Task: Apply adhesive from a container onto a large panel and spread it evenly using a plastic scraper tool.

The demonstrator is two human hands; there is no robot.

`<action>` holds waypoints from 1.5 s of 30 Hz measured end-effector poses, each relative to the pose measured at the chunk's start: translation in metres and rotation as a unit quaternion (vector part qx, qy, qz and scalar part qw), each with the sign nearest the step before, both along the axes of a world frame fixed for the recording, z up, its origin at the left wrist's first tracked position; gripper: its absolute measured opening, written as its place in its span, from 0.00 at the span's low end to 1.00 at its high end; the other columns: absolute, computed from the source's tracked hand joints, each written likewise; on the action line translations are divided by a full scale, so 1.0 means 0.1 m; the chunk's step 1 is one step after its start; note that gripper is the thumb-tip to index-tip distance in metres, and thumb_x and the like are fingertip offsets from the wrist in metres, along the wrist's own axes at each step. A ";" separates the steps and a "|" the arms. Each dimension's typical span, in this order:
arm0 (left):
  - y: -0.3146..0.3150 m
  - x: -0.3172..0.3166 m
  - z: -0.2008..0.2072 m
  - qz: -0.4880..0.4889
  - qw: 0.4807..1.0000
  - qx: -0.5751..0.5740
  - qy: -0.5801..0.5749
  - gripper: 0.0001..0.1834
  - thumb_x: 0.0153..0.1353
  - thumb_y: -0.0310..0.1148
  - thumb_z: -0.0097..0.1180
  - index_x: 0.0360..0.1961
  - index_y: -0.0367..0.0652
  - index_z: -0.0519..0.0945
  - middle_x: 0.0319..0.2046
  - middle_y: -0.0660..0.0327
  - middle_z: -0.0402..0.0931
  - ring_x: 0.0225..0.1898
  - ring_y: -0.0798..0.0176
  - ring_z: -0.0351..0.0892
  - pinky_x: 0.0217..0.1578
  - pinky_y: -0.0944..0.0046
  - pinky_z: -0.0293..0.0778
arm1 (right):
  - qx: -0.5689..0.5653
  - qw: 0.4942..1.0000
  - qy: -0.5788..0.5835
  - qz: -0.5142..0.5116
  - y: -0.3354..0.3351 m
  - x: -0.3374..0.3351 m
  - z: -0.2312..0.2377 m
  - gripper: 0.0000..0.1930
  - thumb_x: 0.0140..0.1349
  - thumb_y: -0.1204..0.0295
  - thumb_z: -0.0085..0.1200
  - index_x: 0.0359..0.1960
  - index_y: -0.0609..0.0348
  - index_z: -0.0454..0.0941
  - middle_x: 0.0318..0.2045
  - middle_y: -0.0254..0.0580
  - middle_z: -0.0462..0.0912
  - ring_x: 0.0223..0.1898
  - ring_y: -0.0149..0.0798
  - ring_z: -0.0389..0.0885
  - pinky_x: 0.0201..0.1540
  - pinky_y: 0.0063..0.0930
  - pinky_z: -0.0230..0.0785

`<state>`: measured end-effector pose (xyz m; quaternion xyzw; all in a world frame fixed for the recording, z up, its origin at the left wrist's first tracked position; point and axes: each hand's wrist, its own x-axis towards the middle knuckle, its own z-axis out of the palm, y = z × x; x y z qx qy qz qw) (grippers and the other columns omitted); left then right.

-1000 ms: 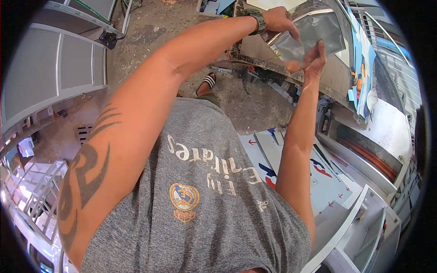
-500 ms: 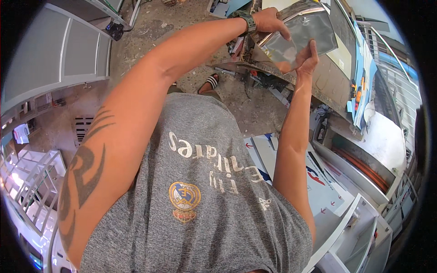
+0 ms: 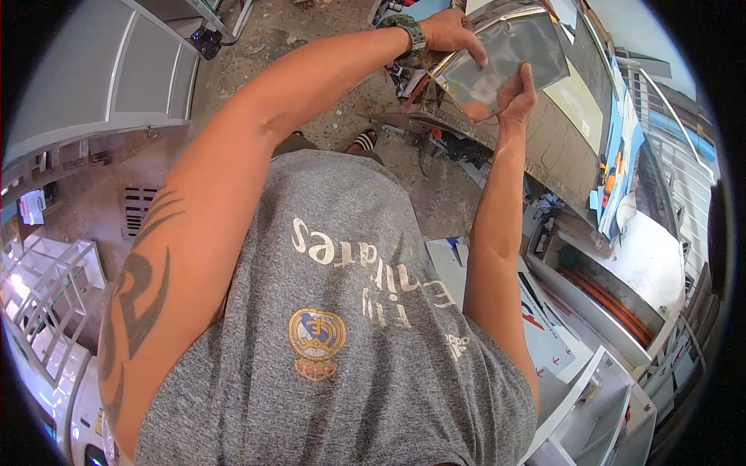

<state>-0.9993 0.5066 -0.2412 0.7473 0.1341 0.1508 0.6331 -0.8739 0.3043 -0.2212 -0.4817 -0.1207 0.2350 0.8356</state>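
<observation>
A shiny, mirror-like rectangular sheet (image 3: 509, 50) is held tilted over the workbench (image 3: 559, 136) in the upper right. My left hand (image 3: 453, 33) grips its upper left edge, thumb lying on the reflective face and fingers behind it. At the lower right edge, my right hand (image 3: 517, 99) pinches the sheet with the thumb up on the face; its other fingers are partly hidden by the sheet. A dark watch (image 3: 412, 29) sits on my left wrist. Reflections cover the sheet, so its exact material is hard to tell.
Blue sheets (image 3: 618, 167) and an orange-handled tool (image 3: 610, 172) lie along the bench's right side. White printed panels (image 3: 548, 334) rest low on the right, near a box with orange lengths (image 3: 602, 299). Grey panelled doors (image 3: 85, 62) stand at left; scraps litter the floor.
Both hands and the sheet have shifted slightly left in the picture, and the sheet's tilt and reflections differ a little. The grip of both hands stays the same.
</observation>
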 end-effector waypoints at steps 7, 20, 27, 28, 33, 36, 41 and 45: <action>0.18 0.08 0.06 0.042 0.997 -0.025 -0.062 0.24 0.41 0.43 0.79 0.20 0.38 0.76 0.21 0.58 0.73 0.22 0.59 0.69 0.29 0.60 0.73 | -0.024 0.999 -0.008 0.023 0.28 0.08 0.09 0.10 0.68 0.76 0.60 0.49 0.61 0.84 0.43 0.36 0.90 0.44 0.30 0.87 0.55 0.21 0.75; 0.53 0.74 0.25 0.023 0.999 -0.043 -0.008 0.26 0.40 0.45 0.81 0.23 0.37 0.77 0.23 0.56 0.72 0.25 0.56 0.71 0.35 0.55 0.74 | -0.003 0.999 0.020 0.040 0.70 0.94 0.08 0.07 0.65 0.74 0.65 0.42 0.63 0.86 0.36 0.34 0.89 0.33 0.24 0.84 0.35 0.11 0.70; 0.59 0.94 0.40 -0.154 0.904 -0.387 0.098 0.26 0.37 0.45 0.81 0.27 0.35 0.80 0.24 0.55 0.74 0.26 0.55 0.72 0.35 0.55 0.75 | -0.034 0.996 0.042 0.069 0.91 1.33 0.07 0.08 0.66 0.72 0.65 0.42 0.63 0.86 0.33 0.32 0.88 0.33 0.24 0.83 0.36 0.12 0.69; 0.64 0.99 0.39 -0.150 0.905 -0.387 0.098 0.26 0.37 0.45 0.81 0.27 0.35 0.80 0.24 0.55 0.74 0.26 0.55 0.72 0.35 0.55 0.75 | -0.034 0.996 0.044 0.074 0.98 1.36 0.08 0.08 0.66 0.72 0.65 0.42 0.63 0.86 0.33 0.32 0.88 0.33 0.24 0.83 0.36 0.12 0.69; 0.98 1.22 0.28 -0.061 0.965 -0.222 0.128 0.28 0.37 0.46 0.80 0.30 0.33 0.83 0.27 0.53 0.78 0.28 0.55 0.75 0.36 0.56 0.76 | -0.013 0.994 0.042 0.099 1.27 1.53 0.03 0.07 0.67 0.71 0.64 0.41 0.62 0.86 0.31 0.31 0.87 0.32 0.25 0.83 0.37 0.14 0.70; 0.97 1.40 0.19 0.025 0.991 -0.114 0.066 0.29 0.38 0.47 0.79 0.32 0.32 0.84 0.28 0.53 0.80 0.30 0.56 0.77 0.37 0.58 0.78 | 0.027 0.989 0.042 0.139 1.30 1.69 -0.02 0.07 0.67 0.73 0.62 0.43 0.62 0.85 0.36 0.33 0.89 0.38 0.26 0.86 0.44 0.14 0.73; 1.27 1.58 -0.04 -0.162 0.917 -0.329 0.155 0.31 0.39 0.49 0.78 0.34 0.31 0.85 0.30 0.54 0.81 0.31 0.57 0.79 0.39 0.59 0.79 | 0.038 0.985 0.046 0.159 1.52 1.76 -0.07 0.07 0.66 0.74 0.62 0.43 0.62 0.85 0.38 0.35 0.90 0.40 0.27 0.87 0.48 0.15 0.74; 1.24 1.76 -0.09 -0.225 0.884 -0.375 0.163 0.31 0.39 0.49 0.78 0.34 0.31 0.85 0.30 0.55 0.81 0.31 0.57 0.79 0.39 0.59 0.79 | 0.031 0.989 0.040 0.141 1.49 1.84 -0.08 0.07 0.66 0.74 0.62 0.43 0.63 0.86 0.39 0.35 0.90 0.40 0.27 0.87 0.49 0.15 0.73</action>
